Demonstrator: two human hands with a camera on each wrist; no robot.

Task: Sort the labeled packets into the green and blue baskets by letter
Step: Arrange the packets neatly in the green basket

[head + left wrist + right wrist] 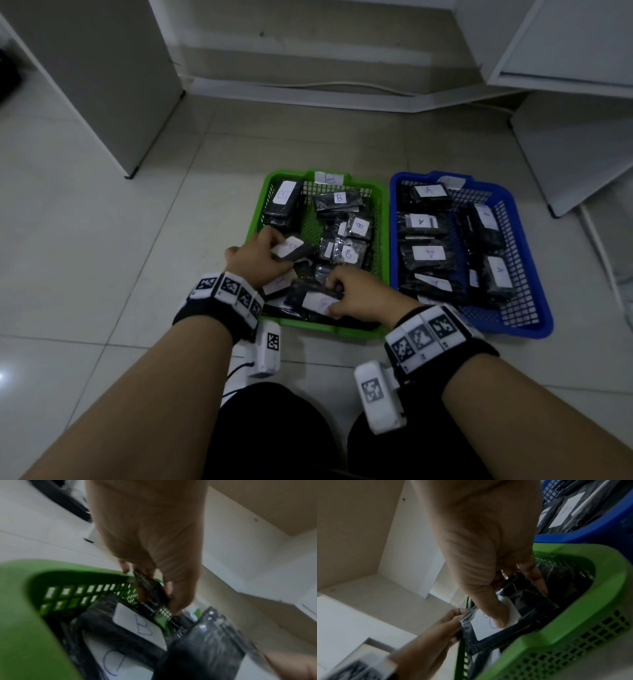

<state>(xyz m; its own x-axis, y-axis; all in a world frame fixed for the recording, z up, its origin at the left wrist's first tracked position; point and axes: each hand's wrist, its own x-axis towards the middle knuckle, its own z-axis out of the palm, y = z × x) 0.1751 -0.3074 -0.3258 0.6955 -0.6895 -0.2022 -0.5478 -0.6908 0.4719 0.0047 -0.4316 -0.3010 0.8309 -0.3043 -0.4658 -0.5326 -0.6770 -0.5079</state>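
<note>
The green basket point(257, 219) holds several black packets labelled B point(339, 198). To its right, the blue basket point(543, 308) holds several labelled A point(429, 253). My left hand point(270, 250) is over the green basket's near left part and pinches a black packet with a white label point(291, 247). The left wrist view shows the left hand point(150, 589) on that packet's edge point(155, 592) above the green basket point(20, 615). My right hand point(337, 298) grips another white-labelled packet point(317, 301) at the basket's near edge. My right hand point(513, 599) has its thumb on that packet's label point(481, 627), whose letter is hidden.
Both baskets stand on a pale tiled floor point(102, 240). A white cabinet panel point(113, 85) stands at the back left and white furniture point(565, 144) at the right. A cable point(342, 84) runs along the back wall. My knees in black point(274, 438) are at the bottom.
</note>
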